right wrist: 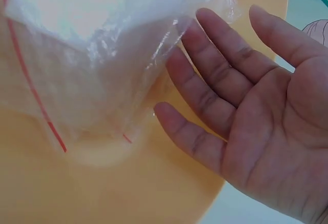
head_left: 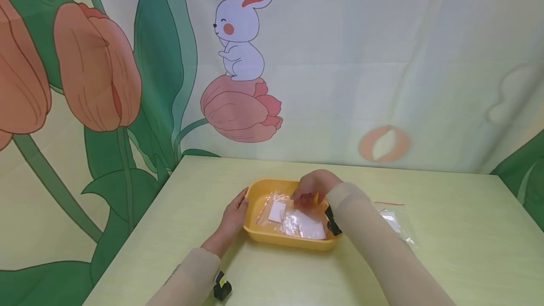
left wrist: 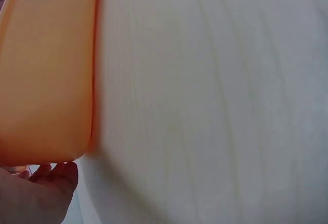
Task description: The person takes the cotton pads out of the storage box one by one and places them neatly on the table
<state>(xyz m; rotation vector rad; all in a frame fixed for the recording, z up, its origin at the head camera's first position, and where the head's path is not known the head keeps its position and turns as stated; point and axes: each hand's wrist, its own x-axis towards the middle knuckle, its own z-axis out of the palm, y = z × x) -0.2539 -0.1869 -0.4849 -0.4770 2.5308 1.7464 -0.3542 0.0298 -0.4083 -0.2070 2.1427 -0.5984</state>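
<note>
1. Clear bags (head_left: 291,221), overlapping, lie in a yellow tray (head_left: 293,242); the tray sits on a pale table (head_left: 459,230), closer to the table's left edge than to its right.

2. Left hand (head_left: 233,212) holds the tray's left end, fingers bent against the outer wall; right hand (head_left: 313,188) reaches in over the rear right part of the tray, its fingers parted, loosely bent and holding nothing.

3. Trouble could start with the thin film; overlapping bags may cling, so a pinch meant for one could bring up two; slick plastic could also slip from a light hold; a press near the tray's rear right corner might swing the tray if the left hand slackens.

4. Another bag (head_left: 390,220) lies on the table to the tray's right, partly hidden by the right sleeve (head_left: 361,211); a low sweep of that arm could drag it.

5. Nearest plastic sits just beside the right fingertips in the right wrist view; whether they touch cannot be told; a large white insert (head_left: 310,227) lies toward the tray's front right corner, on the near side of that hand; a smaller white insert (head_left: 277,212) lies to its left.
</note>
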